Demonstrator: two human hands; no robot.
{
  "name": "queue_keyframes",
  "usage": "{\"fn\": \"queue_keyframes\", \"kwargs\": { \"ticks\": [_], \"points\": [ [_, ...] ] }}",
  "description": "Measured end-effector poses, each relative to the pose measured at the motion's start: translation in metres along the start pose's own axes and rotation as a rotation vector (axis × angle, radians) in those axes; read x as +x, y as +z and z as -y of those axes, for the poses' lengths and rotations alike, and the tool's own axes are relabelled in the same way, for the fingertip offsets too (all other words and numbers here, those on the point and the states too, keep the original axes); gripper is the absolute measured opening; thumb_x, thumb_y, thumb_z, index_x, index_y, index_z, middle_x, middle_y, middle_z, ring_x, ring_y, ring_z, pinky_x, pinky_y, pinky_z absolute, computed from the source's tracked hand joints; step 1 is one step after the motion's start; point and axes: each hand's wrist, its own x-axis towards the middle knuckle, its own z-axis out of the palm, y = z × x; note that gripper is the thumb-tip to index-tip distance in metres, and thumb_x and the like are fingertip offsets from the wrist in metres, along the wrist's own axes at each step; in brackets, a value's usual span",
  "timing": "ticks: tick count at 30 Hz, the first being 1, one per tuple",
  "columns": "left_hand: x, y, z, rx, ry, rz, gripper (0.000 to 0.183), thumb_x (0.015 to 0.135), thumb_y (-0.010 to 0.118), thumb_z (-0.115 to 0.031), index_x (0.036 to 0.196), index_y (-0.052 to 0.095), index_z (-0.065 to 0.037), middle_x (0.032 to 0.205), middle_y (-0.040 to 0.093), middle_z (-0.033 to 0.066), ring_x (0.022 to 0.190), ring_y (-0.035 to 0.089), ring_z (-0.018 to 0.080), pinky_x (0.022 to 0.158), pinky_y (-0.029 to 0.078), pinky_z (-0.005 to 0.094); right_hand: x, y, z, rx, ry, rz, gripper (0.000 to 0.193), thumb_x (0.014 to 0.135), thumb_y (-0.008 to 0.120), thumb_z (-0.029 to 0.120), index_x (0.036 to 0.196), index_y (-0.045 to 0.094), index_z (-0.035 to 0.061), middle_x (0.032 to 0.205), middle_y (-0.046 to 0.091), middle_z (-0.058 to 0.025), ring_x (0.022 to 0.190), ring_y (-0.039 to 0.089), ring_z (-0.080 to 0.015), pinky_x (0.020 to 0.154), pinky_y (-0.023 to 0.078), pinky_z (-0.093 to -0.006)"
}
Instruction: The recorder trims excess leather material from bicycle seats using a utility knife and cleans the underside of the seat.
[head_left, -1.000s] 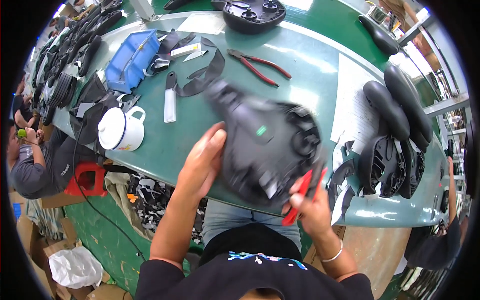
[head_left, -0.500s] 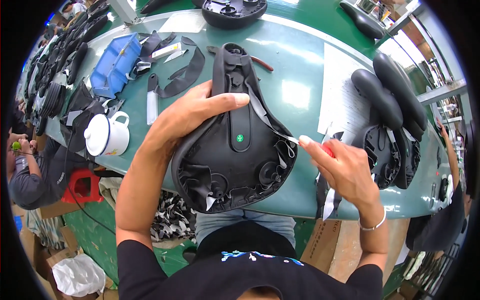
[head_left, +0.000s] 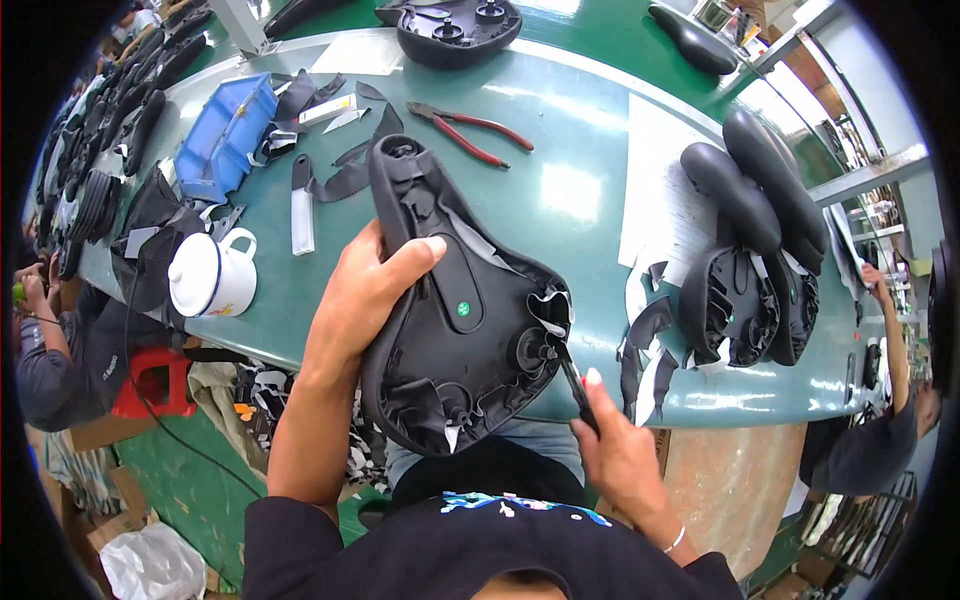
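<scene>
The left hand (head_left: 362, 292) pinches the rim of a matte black, pear-shaped saddle (head_left: 425, 345), underside up over the glossy green bench's (head_left: 590, 250) near edge. The right hand (head_left: 625, 455) curls round a dark tool (head_left: 576, 384) beside its wide end. Limp scraps (head_left: 648, 335) and 2 upturned saddles (head_left: 728, 300) lie right; a lidded white mug (head_left: 213, 278) stands left.

One left hand (head_left: 358, 292), one right hand (head_left: 622, 448), one held saddle (head_left: 425, 350), one held tool (head_left: 577, 388).
On the table's right, four more saddles (head_left: 732, 195); also one blue bin (head_left: 207, 178), one white mug (head_left: 216, 280), one pair of tabletop pliers (head_left: 440, 117), one red stool (head_left: 158, 382).
</scene>
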Motion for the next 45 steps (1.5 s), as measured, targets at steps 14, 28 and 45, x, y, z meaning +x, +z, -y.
{"fn": "queue_keyframes", "kwargs": {
  "ticks": [14,28,45],
  "points": [
    [-0.034,-0.008,0.055,0.595,0.35,-0.686,0.05,0.072,0.075,-0.02,0.112,0.051,0.0,0.106,0.053,0.0112,0.103,0.051,0.0228,0.084,0.044,0.0355,0.126,-0.011,-0.024,0.995,0.146,-0.31,0.056,0.077,0.064,0.003,0.13,0.046,0.0043,0.087,0.054,-0.0034,0.061,0.051,-0.0056,0.051,0.044,-0.0199],
    [0.014,0.051,0.021,0.888,0.615,0.327,0.022,0.082,0.049,-0.014,0.066,0.056,-0.001,0.061,0.053,0.0113,0.063,0.051,0.0243,0.067,0.035,0.035,0.069,-0.054,-0.027,-0.207,-0.339,0.042,0.059,0.082,0.067,0.009,0.137,0.048,0.0161,0.074,0.059,-0.0046,0.057,0.059,-0.0215,0.051,0.047,-0.0335],
    [0.039,0.03,0.022,-0.63,0.358,0.092,0.022,0.085,0.058,-0.015,0.068,0.059,-0.003,0.062,0.05,-0.0025,0.059,0.047,0.0069,0.057,0.039,0.023,0.04,-0.022,0.007,-0.297,-0.007,-0.072,0.049,0.083,0.063,0.009,0.131,0.053,0.0114,0.079,0.064,-0.014,0.054,0.057,-0.0296,0.05,0.043,-0.0358]
  ]
}}
